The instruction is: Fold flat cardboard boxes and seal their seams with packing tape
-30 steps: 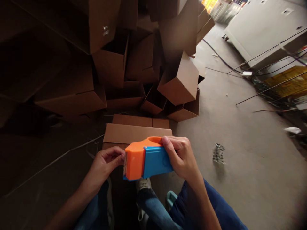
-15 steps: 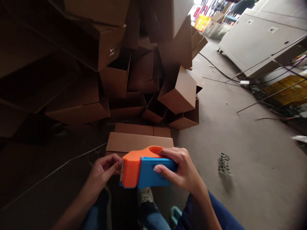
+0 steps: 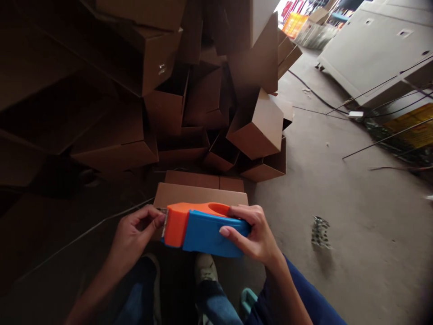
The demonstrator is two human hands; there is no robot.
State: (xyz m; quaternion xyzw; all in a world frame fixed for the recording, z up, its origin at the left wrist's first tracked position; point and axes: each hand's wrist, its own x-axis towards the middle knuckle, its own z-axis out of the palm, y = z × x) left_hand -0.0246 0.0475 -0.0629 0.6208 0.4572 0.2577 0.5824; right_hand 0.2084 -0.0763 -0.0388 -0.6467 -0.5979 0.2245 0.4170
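Observation:
My right hand (image 3: 255,234) grips an orange and blue tape dispenser (image 3: 211,232) from its right end, thumb on the blue side and fingers over the orange top. At the dispenser's left end is its toothed cutting edge. There my left hand (image 3: 140,228) pinches thumb and forefinger together on what looks like the loose end of clear packing tape (image 3: 163,211), which is hard to see. Below and behind the dispenser stands a cardboard box (image 3: 201,194) with its flaps showing, partly hidden by the dispenser and hands.
Many open cardboard boxes (image 3: 255,124) are piled up ahead and to the left. At the right are a grey cabinet (image 3: 379,49) on wheels, cables, thin rods and a yellow crate (image 3: 411,124). A perforated scrap piece (image 3: 320,232) lies on the floor. My feet are below the dispenser.
Both hands and the dispenser have shifted slightly left and up, and the dispenser has tilted a little. My left fingers remain pinched at its cutting edge. The camera view has moved slightly.

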